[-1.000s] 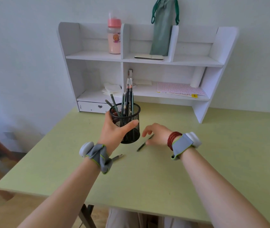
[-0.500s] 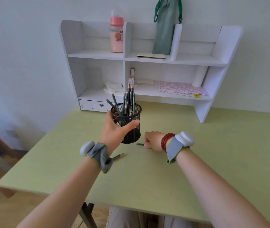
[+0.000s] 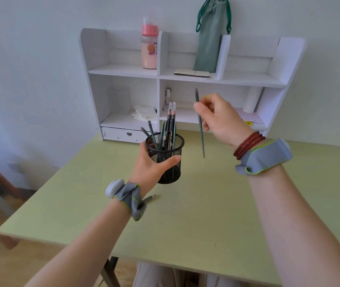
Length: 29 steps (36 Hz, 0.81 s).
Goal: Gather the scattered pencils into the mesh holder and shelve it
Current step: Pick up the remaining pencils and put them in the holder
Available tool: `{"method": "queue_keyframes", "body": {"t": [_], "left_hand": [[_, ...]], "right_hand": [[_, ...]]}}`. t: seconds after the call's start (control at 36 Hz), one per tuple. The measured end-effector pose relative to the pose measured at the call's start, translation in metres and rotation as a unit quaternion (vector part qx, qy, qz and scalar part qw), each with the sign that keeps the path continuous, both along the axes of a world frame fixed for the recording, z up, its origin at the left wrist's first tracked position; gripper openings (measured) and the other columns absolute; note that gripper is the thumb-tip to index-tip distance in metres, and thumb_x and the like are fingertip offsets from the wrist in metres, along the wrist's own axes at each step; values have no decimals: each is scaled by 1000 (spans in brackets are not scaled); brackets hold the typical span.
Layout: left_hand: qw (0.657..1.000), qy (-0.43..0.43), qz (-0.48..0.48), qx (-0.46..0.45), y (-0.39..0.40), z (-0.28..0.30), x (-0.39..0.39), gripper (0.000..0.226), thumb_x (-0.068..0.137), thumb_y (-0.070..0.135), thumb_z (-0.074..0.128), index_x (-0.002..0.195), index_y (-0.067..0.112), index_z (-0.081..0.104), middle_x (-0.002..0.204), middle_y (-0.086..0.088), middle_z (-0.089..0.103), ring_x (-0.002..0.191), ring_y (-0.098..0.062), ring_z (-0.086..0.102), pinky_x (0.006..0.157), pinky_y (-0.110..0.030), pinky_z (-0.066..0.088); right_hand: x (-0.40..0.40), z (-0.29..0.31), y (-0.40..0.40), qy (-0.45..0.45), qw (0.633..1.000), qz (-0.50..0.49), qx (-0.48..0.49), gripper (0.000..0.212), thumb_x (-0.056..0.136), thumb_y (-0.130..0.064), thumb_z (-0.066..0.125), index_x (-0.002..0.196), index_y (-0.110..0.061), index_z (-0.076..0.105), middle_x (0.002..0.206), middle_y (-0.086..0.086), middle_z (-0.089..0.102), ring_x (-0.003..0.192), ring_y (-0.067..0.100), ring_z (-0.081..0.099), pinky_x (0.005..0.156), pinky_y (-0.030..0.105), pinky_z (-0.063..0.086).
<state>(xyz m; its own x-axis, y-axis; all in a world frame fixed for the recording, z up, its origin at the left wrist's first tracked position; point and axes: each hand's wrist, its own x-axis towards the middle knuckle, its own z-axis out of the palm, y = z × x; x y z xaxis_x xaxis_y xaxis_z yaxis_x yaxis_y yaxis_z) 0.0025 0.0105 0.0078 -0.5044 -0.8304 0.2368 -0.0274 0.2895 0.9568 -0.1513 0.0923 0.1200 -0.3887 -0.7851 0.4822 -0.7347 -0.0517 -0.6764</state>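
Observation:
A black mesh holder (image 3: pixel 170 150) stands on the green desk (image 3: pixel 206 214) with several dark pencils upright in it. My left hand (image 3: pixel 152 168) is wrapped around the holder's near left side. My right hand (image 3: pixel 219 118) is raised to the right of the holder and pinches a dark green pencil (image 3: pixel 201 137), which hangs nearly vertical, its tip above the desk. Another pencil (image 3: pixel 151 198) lies flat on the desk just behind my left wrist, partly hidden by the wristband.
A white shelf unit (image 3: pixel 185 75) stands at the back of the desk. It holds a pink bottle (image 3: pixel 149 48), a green pouch (image 3: pixel 209 36), a small case (image 3: pixel 191 73), tissues (image 3: pixel 144 114) and a sticker sheet (image 3: pixel 247 118). A small drawer (image 3: pixel 123 134) sits at its lower left.
My right hand has picked a pencil up off the desk and lifted it up and to the right of the holder. My left hand stays on the holder.

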Motion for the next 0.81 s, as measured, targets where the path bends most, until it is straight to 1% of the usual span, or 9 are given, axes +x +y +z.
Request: {"method": "queue_keyframes", "body": {"t": [0.11,0.19,0.25,0.42,0.53,0.61,0.67,0.72,0.81], "left_hand": [[1000,-6,-11,-9,5,2,-4,71,63,38,83,120,22,44,111,11,61,102,2,57,79,-13,42],[1000,-8,-14,-14,9,3,-5,74,62,39,83,123,21,44,113,11,61,104,-1,58,83,-16,43],[1000,-9,-15,-14,11,3,-6,75,62,39,83,123,21,43,114,10,61,106,-4,58,88,-22,43],[1000,1,-23,-4,17,-1,-8,76,61,35,84,123,20,43,116,8,62,107,-6,58,94,-28,46],[1000,12,-25,0,17,-1,-9,76,61,34,85,124,20,44,114,11,62,104,3,58,86,-19,46],[999,16,-31,0,16,-1,-9,77,61,32,85,125,21,43,113,13,62,102,9,57,82,-11,46],[999,17,-31,1,15,-1,-10,77,61,32,86,124,20,44,114,10,63,104,1,59,87,-20,47],[999,18,-32,2,15,-1,-11,78,60,33,85,124,19,43,115,6,62,107,-6,59,92,-29,47],[999,16,-37,-4,15,0,-11,77,61,32,84,125,18,42,115,7,61,108,-4,58,91,-28,47]], "right_hand": [[20,17,-2,-71,988,34,-131,9,93,-22,50,86,-26,46,68,-8,49,45,-3,51,51,15,49],[33,21,-7,-133,976,64,-157,11,93,-17,50,86,-24,46,69,-6,49,50,2,52,56,23,54],[38,19,-11,-158,972,73,-158,5,93,-15,50,91,-18,46,71,-4,50,53,6,54,57,22,54],[43,-1,-22,-86,992,22,-91,9,94,-20,47,100,-17,43,76,-5,54,63,12,58,63,23,52],[45,-16,-23,-56,998,28,-15,9,93,-22,48,100,-20,43,84,-6,56,77,18,63,79,37,56],[48,-20,-23,-31,999,34,17,7,91,-23,50,96,-22,45,84,-5,60,73,13,63,69,25,51],[50,-22,-23,-22,998,39,40,7,90,-22,53,94,-22,48,83,-5,63,69,10,62,63,17,47],[52,-23,-21,-8,997,44,67,6,89,-21,55,93,-22,50,82,-5,65,69,10,63,64,15,48],[56,-25,-20,6,994,49,94,6,87,-20,57,92,-20,53,79,-6,64,70,11,62,69,20,48]]}}
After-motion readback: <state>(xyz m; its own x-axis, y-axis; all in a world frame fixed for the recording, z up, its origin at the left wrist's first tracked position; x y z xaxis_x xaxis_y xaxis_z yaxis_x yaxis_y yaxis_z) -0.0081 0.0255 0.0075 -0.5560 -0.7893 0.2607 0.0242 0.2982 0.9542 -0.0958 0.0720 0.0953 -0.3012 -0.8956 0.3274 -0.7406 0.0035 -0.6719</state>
